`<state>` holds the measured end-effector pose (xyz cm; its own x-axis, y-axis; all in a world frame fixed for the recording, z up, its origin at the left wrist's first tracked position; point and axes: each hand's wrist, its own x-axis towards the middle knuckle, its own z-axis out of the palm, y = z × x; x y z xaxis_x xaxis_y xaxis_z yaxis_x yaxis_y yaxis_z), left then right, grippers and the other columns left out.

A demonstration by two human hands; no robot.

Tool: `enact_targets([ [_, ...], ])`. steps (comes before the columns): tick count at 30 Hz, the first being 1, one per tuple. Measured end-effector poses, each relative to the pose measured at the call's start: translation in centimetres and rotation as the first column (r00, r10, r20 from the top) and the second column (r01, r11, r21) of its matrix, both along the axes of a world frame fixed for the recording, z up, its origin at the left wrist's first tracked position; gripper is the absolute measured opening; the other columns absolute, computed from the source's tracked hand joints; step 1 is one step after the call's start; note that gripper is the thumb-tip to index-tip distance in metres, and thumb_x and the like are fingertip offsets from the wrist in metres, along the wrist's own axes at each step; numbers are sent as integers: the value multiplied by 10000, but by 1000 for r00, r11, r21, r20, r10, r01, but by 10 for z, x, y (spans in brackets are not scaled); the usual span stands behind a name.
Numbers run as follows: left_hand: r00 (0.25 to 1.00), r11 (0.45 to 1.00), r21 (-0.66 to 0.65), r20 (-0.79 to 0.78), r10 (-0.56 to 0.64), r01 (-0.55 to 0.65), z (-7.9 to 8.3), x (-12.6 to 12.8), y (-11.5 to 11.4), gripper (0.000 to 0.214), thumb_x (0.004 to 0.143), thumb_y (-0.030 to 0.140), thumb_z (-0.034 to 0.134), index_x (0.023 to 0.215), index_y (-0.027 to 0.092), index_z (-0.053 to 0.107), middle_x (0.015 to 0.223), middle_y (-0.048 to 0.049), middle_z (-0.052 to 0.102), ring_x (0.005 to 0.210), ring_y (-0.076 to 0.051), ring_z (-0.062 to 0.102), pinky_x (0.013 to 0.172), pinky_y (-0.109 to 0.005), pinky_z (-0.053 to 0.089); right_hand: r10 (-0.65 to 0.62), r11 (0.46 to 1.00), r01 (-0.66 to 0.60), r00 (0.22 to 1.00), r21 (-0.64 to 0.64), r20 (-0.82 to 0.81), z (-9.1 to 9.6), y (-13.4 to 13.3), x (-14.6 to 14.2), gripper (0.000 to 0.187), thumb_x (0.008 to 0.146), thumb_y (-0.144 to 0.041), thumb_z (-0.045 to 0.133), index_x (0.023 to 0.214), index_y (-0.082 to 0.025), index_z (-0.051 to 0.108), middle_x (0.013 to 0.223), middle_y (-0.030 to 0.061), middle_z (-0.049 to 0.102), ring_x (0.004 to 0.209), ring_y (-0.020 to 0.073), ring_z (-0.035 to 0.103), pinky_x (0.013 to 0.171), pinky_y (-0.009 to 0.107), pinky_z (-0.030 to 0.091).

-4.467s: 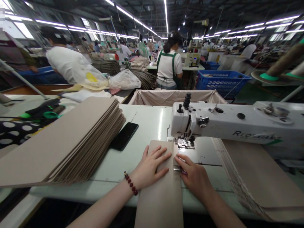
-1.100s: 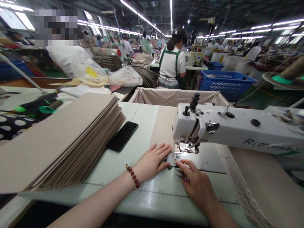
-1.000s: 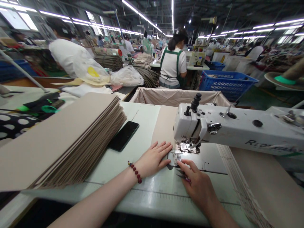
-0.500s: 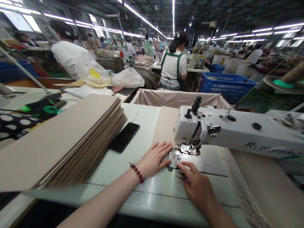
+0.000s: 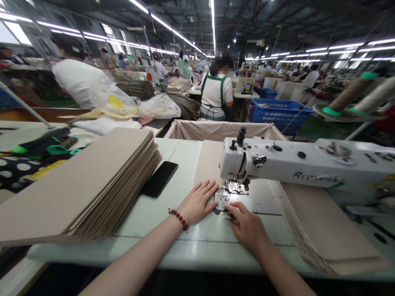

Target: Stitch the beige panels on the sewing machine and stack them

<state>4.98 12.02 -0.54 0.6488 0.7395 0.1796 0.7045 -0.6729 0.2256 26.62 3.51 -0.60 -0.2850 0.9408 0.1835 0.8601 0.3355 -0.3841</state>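
Note:
Fingers spread and flat, my left hand (image 5: 197, 204) lies on the table, its fingertips at the near edge of a beige fabric panel (image 5: 207, 162). That panel runs back beside the head of a white sewing machine (image 5: 236, 160). Tucked in my right hand (image 5: 249, 230) is a small pair of thread snips (image 5: 235, 221), its blades pointing left and its handle mostly hidden by the fingers. My right thumb and forefinger reach to the shiny needle plate (image 5: 222, 201), just in front of the presser foot (image 5: 237, 187). Whether they pinch a thread I cannot tell.
A tall stack of beige panels (image 5: 101, 164) stands at left, with a black phone (image 5: 161, 179) beside it. More panels (image 5: 321, 222) lie under the machine arm at right. Behind the table are a cloth-lined bin (image 5: 216, 129), a blue crate (image 5: 279, 115) and a seated co-worker (image 5: 216, 92).
The view has shifted slightly, so the machine and my right hand appear further left. My left hand stays flat at the panel's edge and my right hand keeps the snips by the needle plate.

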Motion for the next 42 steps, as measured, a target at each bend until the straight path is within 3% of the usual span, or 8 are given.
enact_targets([
  [6,999,999,-20,9,39,-38,10,-4,-14,635,934,524,426,1462,196,300,1472,-100,367,1361,-256,314,1117,-415,232,-15,998,13,999,54,36,5,-3,0,450,817,-127,550,1243,-270,553,1219,27,587,923,163,640,779,259,514],
  [13,981,979,-66,-35,192,-194,23,-53,-145,821,781,641,596,1441,221,348,1094,-103,538,1074,-309,468,1026,-495,319,-16,1000,17,1000,23,-10,3,-7,1,388,861,-160,505,1231,-260,561,1247,19,579,992,183,616,781,270,506],
  [18,956,957,-27,30,290,-290,10,-66,-198,608,840,259,647,1395,192,407,1186,-120,507,1124,-290,441,1035,-484,300,45,999,-44,996,12,-75,-2,-7,3,408,852,-153,502,1236,-274,568,1254,16,587,1046,203,598,852,309,499],
  [23,963,985,-100,216,158,-140,16,-62,-194,356,909,148,538,1251,247,554,1141,-64,605,1046,-232,524,959,-403,365,220,975,-218,929,42,-296,7,-22,-17,397,868,-158,483,1240,-268,569,1259,27,587,1145,195,553,999,348,440],
  [26,859,947,-248,417,295,-205,39,-71,-192,178,933,216,525,1067,231,641,980,-42,649,912,-195,573,850,-320,426,300,946,-325,884,-11,-358,19,-37,-34,398,880,-230,524,1271,-299,547,1349,10,528,1197,192,522,1017,340,427],
  [31,539,730,-619,525,659,-290,79,-103,-185,172,902,349,575,922,196,649,877,-18,648,792,-162,579,694,-225,441,130,980,-178,915,-93,-381,38,-47,-35,202,893,-346,544,1041,-272,660,1087,8,677,977,188,635,859,306,499],
  [35,316,542,-837,496,809,-71,87,-119,-172,251,870,421,599,837,172,609,715,8,563,589,-103,493,520,-178,381,-1,987,-53,945,-153,-328,59,-47,-12,235,864,-431,576,955,-241,681,909,12,704,819,188,647,725,280,495],
  [42,266,422,-904,426,865,76,83,-114,-158,275,821,415,660,828,144,618,712,-16,558,567,-94,498,486,-166,384,-116,966,59,968,-251,-221,96,-64,14,326,839,-547,573,919,-256,695,883,-4,700,771,188,632,670,280,467],
])
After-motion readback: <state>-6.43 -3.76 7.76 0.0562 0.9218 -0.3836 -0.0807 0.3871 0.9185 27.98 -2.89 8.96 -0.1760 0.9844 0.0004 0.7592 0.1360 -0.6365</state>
